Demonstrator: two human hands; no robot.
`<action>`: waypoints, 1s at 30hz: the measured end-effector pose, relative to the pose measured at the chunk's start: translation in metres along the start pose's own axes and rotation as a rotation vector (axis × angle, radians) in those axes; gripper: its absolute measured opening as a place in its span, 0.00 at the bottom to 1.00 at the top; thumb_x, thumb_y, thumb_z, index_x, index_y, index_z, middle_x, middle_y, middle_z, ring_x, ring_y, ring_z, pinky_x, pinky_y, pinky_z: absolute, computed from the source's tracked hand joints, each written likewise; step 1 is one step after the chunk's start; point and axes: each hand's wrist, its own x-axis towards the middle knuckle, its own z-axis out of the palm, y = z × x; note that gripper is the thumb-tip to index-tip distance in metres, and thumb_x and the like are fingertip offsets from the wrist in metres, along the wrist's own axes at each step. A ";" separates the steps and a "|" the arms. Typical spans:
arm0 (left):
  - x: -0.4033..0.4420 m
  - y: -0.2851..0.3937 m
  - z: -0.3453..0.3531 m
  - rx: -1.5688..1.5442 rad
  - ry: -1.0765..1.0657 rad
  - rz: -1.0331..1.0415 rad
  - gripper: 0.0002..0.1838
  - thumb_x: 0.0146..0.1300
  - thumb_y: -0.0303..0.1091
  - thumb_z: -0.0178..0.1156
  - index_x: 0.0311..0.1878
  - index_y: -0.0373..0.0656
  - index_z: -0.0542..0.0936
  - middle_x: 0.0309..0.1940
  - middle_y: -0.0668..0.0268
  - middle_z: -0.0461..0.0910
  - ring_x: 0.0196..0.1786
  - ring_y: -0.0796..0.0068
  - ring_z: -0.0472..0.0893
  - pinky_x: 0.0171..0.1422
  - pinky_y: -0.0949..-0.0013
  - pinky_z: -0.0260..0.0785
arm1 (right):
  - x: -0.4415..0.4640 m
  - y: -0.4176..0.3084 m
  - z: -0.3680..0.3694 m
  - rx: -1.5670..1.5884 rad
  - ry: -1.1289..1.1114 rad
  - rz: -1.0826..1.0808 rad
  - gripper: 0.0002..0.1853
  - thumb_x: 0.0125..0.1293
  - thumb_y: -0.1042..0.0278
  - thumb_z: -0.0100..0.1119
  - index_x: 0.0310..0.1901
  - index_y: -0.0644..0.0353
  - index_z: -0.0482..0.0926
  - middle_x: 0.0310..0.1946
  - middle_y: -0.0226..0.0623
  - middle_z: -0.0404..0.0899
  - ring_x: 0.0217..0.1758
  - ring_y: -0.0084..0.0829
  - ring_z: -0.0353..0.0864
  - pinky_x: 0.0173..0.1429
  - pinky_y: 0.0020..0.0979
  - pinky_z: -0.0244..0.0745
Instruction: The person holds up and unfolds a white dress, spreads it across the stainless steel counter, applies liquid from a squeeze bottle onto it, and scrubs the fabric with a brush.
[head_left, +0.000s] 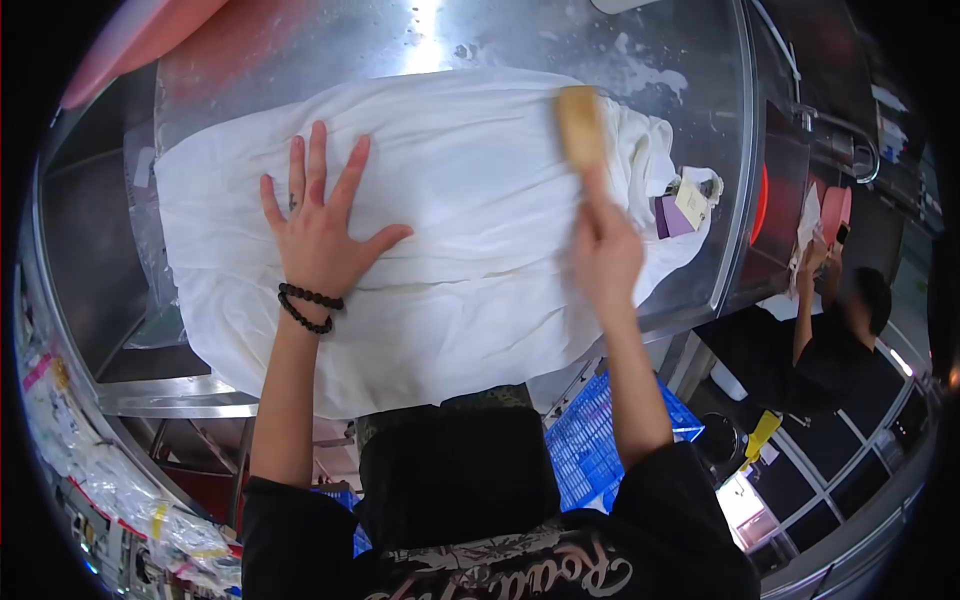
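A white garment lies spread over the metal table, with gathered folds and tags at its right end. My left hand rests flat on the cloth, fingers spread, a dark beaded bracelet round the wrist. In my right hand is the handle of a wooden brush, held over the right part of the garment. The hand and brush are slightly blurred. Which side of the brush faces the cloth, and whether it touches, I cannot tell.
A pink basin juts in at the upper left. Below the table's front edge stands a blue plastic basket. Wrapped plastic bags lie at lower left. To the right, another person handles cloth at a neighbouring sink.
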 end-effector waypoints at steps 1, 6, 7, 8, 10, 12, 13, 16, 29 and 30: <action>0.002 -0.001 0.000 0.016 0.019 -0.002 0.60 0.48 0.75 0.73 0.86 0.71 0.63 0.91 0.64 0.46 0.91 0.57 0.46 0.85 0.27 0.36 | 0.011 0.006 -0.010 0.067 0.052 0.140 0.37 0.69 0.77 0.60 0.79 0.42 0.73 0.38 0.39 0.85 0.32 0.41 0.80 0.41 0.38 0.79; 0.064 0.020 0.021 0.085 0.114 0.069 0.56 0.53 0.81 0.64 0.85 0.71 0.65 0.91 0.63 0.47 0.90 0.55 0.50 0.83 0.25 0.40 | 0.013 -0.018 -0.009 0.273 0.279 -0.050 0.40 0.68 0.80 0.60 0.82 0.49 0.68 0.49 0.45 0.85 0.41 0.45 0.84 0.52 0.38 0.81; 0.083 0.030 0.028 0.035 0.165 0.098 0.55 0.53 0.82 0.64 0.84 0.70 0.67 0.90 0.63 0.48 0.90 0.55 0.50 0.83 0.24 0.40 | 0.015 -0.022 -0.007 0.309 0.317 -0.080 0.40 0.68 0.81 0.60 0.82 0.50 0.67 0.51 0.46 0.85 0.43 0.45 0.85 0.54 0.39 0.81; 0.099 0.043 0.036 -0.018 0.215 0.128 0.54 0.54 0.82 0.63 0.83 0.69 0.69 0.90 0.62 0.48 0.90 0.56 0.50 0.83 0.24 0.40 | 0.018 -0.021 -0.004 0.288 0.284 -0.137 0.41 0.67 0.82 0.59 0.82 0.51 0.66 0.54 0.47 0.84 0.46 0.46 0.84 0.57 0.39 0.80; 0.125 0.078 0.044 -0.026 0.159 0.136 0.54 0.55 0.78 0.65 0.83 0.64 0.69 0.90 0.58 0.47 0.90 0.55 0.49 0.82 0.21 0.36 | 0.035 -0.017 0.007 0.247 0.223 -0.275 0.42 0.66 0.84 0.58 0.83 0.54 0.64 0.59 0.49 0.82 0.52 0.49 0.84 0.62 0.40 0.79; 0.136 0.117 0.044 -0.013 0.061 0.096 0.53 0.57 0.73 0.65 0.84 0.62 0.67 0.90 0.51 0.47 0.90 0.52 0.48 0.82 0.20 0.34 | 0.044 0.002 0.021 0.174 0.183 -0.317 0.42 0.64 0.86 0.56 0.82 0.56 0.64 0.63 0.51 0.80 0.56 0.51 0.83 0.65 0.42 0.78; 0.131 0.131 0.051 -0.090 0.104 0.084 0.50 0.60 0.69 0.64 0.84 0.59 0.66 0.89 0.47 0.47 0.90 0.48 0.47 0.82 0.20 0.33 | 0.044 0.025 0.026 0.122 0.167 -0.292 0.42 0.63 0.87 0.55 0.82 0.56 0.65 0.65 0.51 0.79 0.58 0.53 0.83 0.66 0.43 0.77; 0.113 0.159 0.061 -0.275 0.155 0.070 0.46 0.65 0.61 0.63 0.83 0.51 0.67 0.88 0.41 0.47 0.90 0.43 0.47 0.85 0.25 0.33 | 0.039 0.057 0.013 0.181 0.171 -0.186 0.43 0.63 0.89 0.54 0.82 0.55 0.65 0.65 0.50 0.80 0.60 0.50 0.83 0.64 0.40 0.77; -0.018 0.014 -0.026 -0.178 0.137 -0.265 0.39 0.64 0.43 0.67 0.80 0.53 0.72 0.87 0.47 0.53 0.87 0.34 0.53 0.85 0.33 0.48 | 0.060 0.068 -0.042 0.168 0.437 0.139 0.31 0.73 0.79 0.59 0.78 0.62 0.71 0.63 0.48 0.85 0.59 0.44 0.87 0.58 0.35 0.80; -0.029 0.004 -0.025 -0.190 0.085 -0.220 0.41 0.63 0.44 0.68 0.81 0.53 0.71 0.88 0.46 0.51 0.86 0.34 0.53 0.85 0.35 0.50 | 0.077 0.086 -0.044 0.087 0.426 0.105 0.30 0.73 0.78 0.60 0.77 0.62 0.72 0.63 0.49 0.85 0.59 0.46 0.87 0.58 0.36 0.81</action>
